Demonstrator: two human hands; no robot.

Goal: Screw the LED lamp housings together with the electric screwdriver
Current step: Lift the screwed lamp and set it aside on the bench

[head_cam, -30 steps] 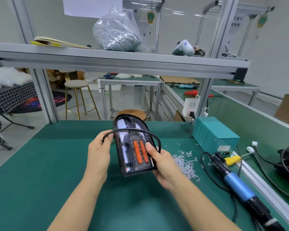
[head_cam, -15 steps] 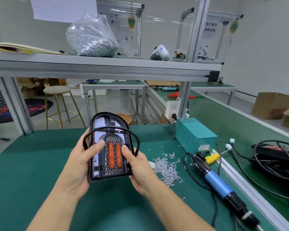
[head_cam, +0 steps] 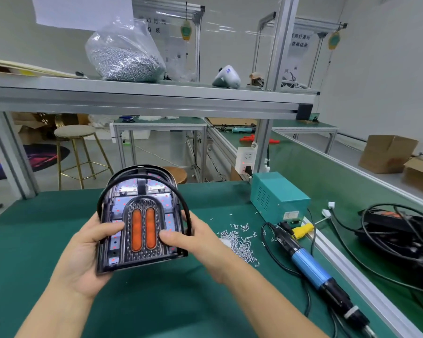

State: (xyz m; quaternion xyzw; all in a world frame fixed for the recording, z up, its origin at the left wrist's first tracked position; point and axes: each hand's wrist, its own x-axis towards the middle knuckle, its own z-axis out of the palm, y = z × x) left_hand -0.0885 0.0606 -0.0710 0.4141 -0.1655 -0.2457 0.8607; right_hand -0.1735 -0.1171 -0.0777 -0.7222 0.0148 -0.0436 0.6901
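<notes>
At frame centre, both hands grip the lamp [head_cam: 142,220]: left hand [head_cam: 88,250] curls around its left edge, right hand [head_cam: 195,242] around its right, thumbs on the lens. Since half a second ago the lamp sits squarer to the camera and the view has swung left. A black cord [head_cam: 178,203] arcs over it. On the green mat [head_cam: 22,240], right of centre, lie loose screws [head_cam: 239,242], the blue screwdriver [head_cam: 310,264] and a teal box [head_cam: 279,198]. A screw bag [head_cam: 125,54] sits on the shelf, upper left.

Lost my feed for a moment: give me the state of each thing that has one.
lamp housing: held up off the mat by both hands
left hand: grips its left edge
right hand: grips its right edge
electric screwdriver: lying on the mat, untouched
loose screws: scattered on the mat
</notes>
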